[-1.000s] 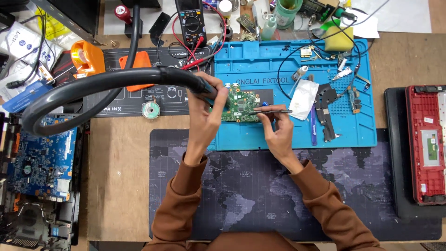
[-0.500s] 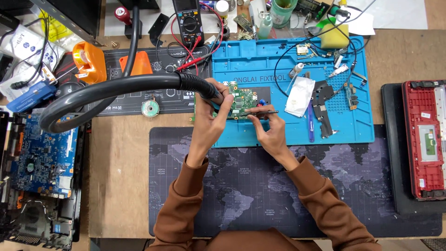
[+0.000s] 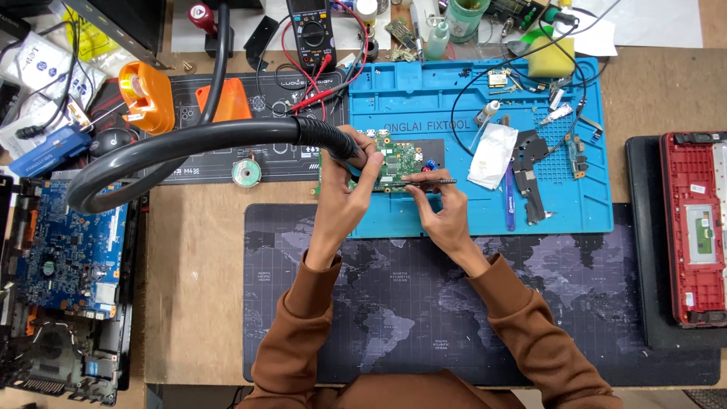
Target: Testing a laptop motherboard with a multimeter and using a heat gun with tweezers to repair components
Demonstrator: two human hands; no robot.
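Slippage seemed the main risk as our left hand (image 3: 344,193) pinched the small green circuit board (image 3: 395,163) over the blue repair mat (image 3: 469,91) and our right hand (image 3: 443,212) gripped a thin metal tool (image 3: 432,182) against its edge, where a skid could gouge components.

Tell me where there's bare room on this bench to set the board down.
Free: the dark map mat right of the right hand, and bare wood between that mat and the blue motherboard. Crowded: the blue work mat and the bench's far edge.
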